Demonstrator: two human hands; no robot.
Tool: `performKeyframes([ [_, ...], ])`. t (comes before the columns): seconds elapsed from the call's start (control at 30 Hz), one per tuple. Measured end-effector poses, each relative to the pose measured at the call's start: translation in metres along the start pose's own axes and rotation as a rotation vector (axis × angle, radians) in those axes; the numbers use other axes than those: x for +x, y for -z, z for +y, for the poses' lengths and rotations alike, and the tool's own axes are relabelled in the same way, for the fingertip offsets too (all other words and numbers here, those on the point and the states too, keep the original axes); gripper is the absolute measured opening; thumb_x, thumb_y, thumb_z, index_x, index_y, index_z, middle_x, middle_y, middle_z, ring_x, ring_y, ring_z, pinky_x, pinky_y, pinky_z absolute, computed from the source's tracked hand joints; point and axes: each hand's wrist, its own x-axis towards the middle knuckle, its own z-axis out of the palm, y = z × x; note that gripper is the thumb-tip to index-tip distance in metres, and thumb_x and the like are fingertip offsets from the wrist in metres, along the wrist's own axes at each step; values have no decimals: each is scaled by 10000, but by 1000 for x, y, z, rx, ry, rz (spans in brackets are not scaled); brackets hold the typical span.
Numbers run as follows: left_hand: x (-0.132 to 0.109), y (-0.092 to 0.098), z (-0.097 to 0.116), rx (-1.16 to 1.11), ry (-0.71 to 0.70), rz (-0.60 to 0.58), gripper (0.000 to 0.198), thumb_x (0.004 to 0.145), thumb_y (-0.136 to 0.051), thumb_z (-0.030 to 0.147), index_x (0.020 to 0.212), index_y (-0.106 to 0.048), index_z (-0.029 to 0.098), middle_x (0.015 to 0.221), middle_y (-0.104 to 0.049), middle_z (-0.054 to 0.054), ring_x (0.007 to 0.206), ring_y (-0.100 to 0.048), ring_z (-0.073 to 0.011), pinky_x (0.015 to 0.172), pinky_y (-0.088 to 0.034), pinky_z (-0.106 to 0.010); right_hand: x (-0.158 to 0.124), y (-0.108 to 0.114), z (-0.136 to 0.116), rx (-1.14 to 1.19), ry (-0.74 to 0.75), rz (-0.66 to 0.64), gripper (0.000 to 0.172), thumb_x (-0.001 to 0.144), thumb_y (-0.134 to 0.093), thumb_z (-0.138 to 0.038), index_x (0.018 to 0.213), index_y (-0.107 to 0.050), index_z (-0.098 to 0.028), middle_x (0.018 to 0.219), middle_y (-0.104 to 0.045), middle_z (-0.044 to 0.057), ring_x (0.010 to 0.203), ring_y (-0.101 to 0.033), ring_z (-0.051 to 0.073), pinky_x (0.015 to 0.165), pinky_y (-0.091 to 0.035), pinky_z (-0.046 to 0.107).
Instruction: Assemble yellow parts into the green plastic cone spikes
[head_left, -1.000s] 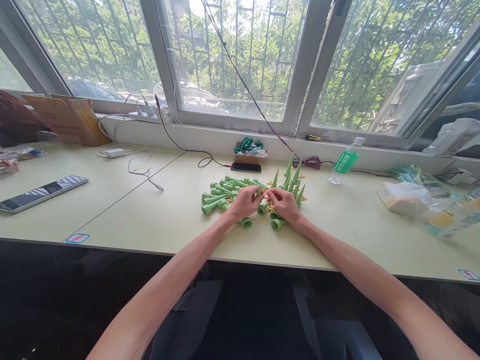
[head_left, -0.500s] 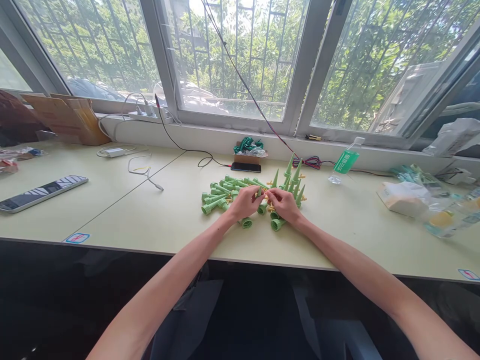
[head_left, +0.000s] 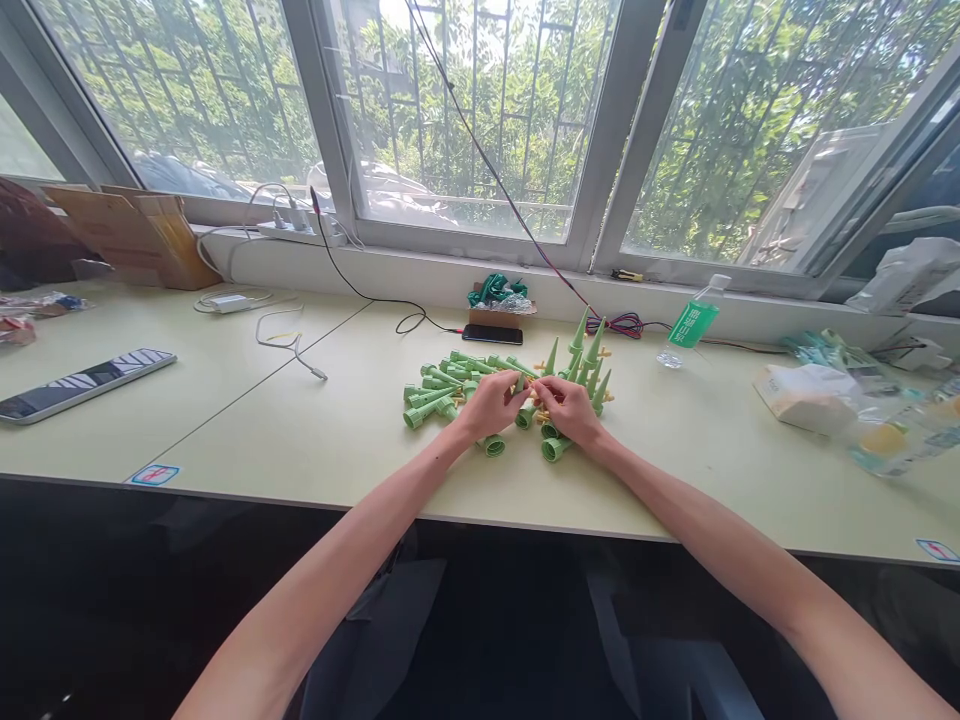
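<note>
My left hand [head_left: 491,405] is closed on a green cone-shaped piece whose tip shows above the fingers. Close beside it, my right hand [head_left: 568,407] pinches at the same spot, where a small yellowish part shows between the fingertips. Left of the hands lies a pile of green plastic pieces [head_left: 426,408] with round open ends. Several green spikes [head_left: 592,352] with yellow side valves stand upright behind my right hand. A green open-ended piece [head_left: 553,449] lies just below that hand. The hands partly cover the middle of the pile.
Behind the pieces is a black phone [head_left: 492,335] beside a small cardboard box [head_left: 495,318]. A bottle [head_left: 691,322] stands to the right, with a tissue pack [head_left: 806,397] beyond. Cables [head_left: 289,345] and a large grey-edged device [head_left: 86,385] lie on the left.
</note>
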Motion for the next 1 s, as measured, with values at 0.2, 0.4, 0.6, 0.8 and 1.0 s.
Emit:
performKeyframes([
  [0.2, 0, 0, 0, 11, 9, 27, 176, 890, -548, 235, 727, -543, 170, 711, -589, -11, 584, -480, -112, 575, -415, -254, -1, 1, -6, -31, 37, 8, 272, 885, -565, -415, 908, -696, -178, 838, -712, 56, 672, -619, 163, 593, -487, 268],
  [0.4, 0, 0, 1, 0, -2, -1, 186, 898, -540, 261, 734, -550, 172, 688, -574, -10, 577, -473, -117, 553, -404, -255, -1, 0, 0, 9, 25, -4, 276, 908, -533, -409, 917, -688, -181, 779, -696, 47, 681, -634, 172, 628, -504, 280],
  [0.6, 0, 0, 0, 4, 14, 17, 188, 893, -546, 253, 723, -538, 172, 695, -577, -8, 573, -468, -112, 561, -407, -255, -1, 1, -4, -27, 15, 11, 276, 899, -543, -416, 896, -689, -182, 801, -696, 47, 657, -606, 158, 596, -481, 269],
  [0.8, -1, 1, 0, 3, 12, 13, 178, 891, -543, 257, 735, -557, 171, 698, -579, -10, 588, -483, -116, 555, -409, -251, -1, 0, -8, -11, 25, 2, 259, 870, -570, -407, 898, -690, -179, 861, -712, 62, 688, -612, 165, 599, -487, 271],
  [1.0, -1, 1, 1, 0, 12, -26, 176, 898, -536, 286, 775, -577, 168, 707, -586, -14, 584, -483, -116, 551, -413, -250, -1, -1, -3, 28, 7, -16, 267, 898, -524, -396, 901, -678, -178, 743, -681, 45, 665, -640, 176, 611, -508, 281],
])
